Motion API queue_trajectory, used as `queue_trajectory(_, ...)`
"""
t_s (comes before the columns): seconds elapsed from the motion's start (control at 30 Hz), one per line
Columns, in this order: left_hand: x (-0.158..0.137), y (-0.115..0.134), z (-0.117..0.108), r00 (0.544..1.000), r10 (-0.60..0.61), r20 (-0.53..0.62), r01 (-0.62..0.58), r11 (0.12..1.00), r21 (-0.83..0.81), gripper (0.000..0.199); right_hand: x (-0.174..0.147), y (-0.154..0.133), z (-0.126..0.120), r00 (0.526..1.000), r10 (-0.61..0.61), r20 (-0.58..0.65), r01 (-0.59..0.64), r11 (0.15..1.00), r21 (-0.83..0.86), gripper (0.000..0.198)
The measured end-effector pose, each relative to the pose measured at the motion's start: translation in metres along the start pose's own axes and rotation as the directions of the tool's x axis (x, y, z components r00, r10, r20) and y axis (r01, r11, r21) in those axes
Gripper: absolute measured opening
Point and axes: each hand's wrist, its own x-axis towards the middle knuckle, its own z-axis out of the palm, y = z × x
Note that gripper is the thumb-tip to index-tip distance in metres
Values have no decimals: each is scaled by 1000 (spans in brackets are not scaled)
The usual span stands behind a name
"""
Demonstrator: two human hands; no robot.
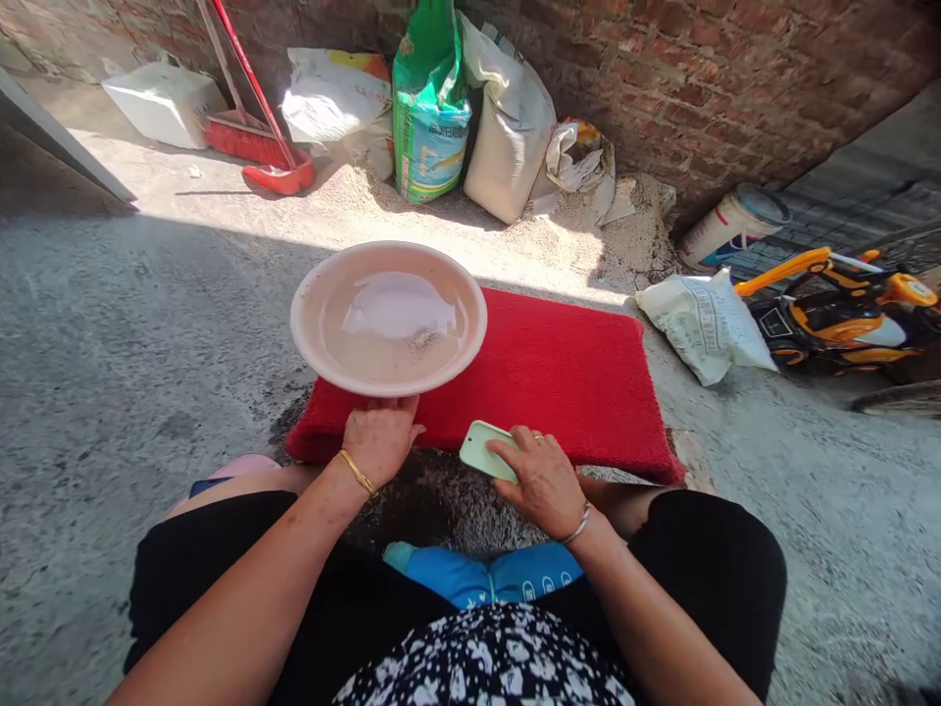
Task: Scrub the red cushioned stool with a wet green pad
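A pale pink plastic basin [323, 365] with water and some dark specks in it is over the left part of a red plush mat [566, 378]. My left hand [380, 436] is at the basin's near side, its fingers under the rim and partly hidden, its thumb sticking out to the right. In my right hand [542, 480] is a pale green scrub brush [481, 446], flat with a small hole at one end; its underside is hidden. The brush is just off the mat's near edge, to the right of my left hand.
Along the brick wall are a white foam box [166, 103], a red broom [239, 137], a red dustpan [283, 175], a green bag [431, 127] and a white sack [511, 127]. A bucket [731, 226], another sack [706, 319] and an orange-black toy vehicle [838, 319] are right.
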Motion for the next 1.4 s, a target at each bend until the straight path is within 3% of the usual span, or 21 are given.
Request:
queue_trajectory(0.1,0,1,-3,1000,15,20,-15,1000,8,40,-37,51,7,988,151,10,-151,988,-30,46)
queue_trajectory(0.2,-1,0,-4,999,16,31,-15,1000,-15,39,-83,103,7,943,333,22,-328,936,-124,44)
queue_trajectory(0.33,-2,-4,-3,999,1,42,1,999,-53,39,-118,133,-1,858,514,-15,-495,817,-295,40)
queue_trajectory(0.43,-3,-9,-4,999,-13,48,15,999,-46,41,-105,122,-8,890,452,-60,-452,853,-261,40)
queue_trajectory(0.6,-2,-16,-8,996,-47,73,51,998,-45,43,-20,53,-23,990,127,-55,-130,989,-69,42)
queue_trajectory(0.73,-2,-17,-13,996,-34,79,40,996,-77,34,51,-11,-32,996,-82,-32,81,997,-17,42)
queue_trajectory(0.8,-2,-17,-16,996,-28,82,36,994,-99,31,72,-28,-33,988,-152,-1,152,988,1,42)
queue_trajectory(0.9,-2,-17,-18,996,-35,79,44,993,-113,32,81,-20,-31,985,-160,70,160,987,6,42)
queue_trajectory(1.1,-4,-14,-9,999,-38,28,40,996,-80,39,52,34,-32,993,96,66,-92,994,-64,36)
queue_trajectory(1.17,-5,-10,-6,999,-35,15,36,998,-52,44,51,29,-34,997,71,38,-69,997,-45,36)
queue_trajectory(1.3,-5,1,-4,1000,22,7,-21,999,-38,44,75,-1,-32,995,-96,23,95,995,23,39)
queue_trajectory(1.4,-4,8,-5,997,76,-25,-76,997,-26,42,87,6,-27,993,-114,28,113,993,43,40)
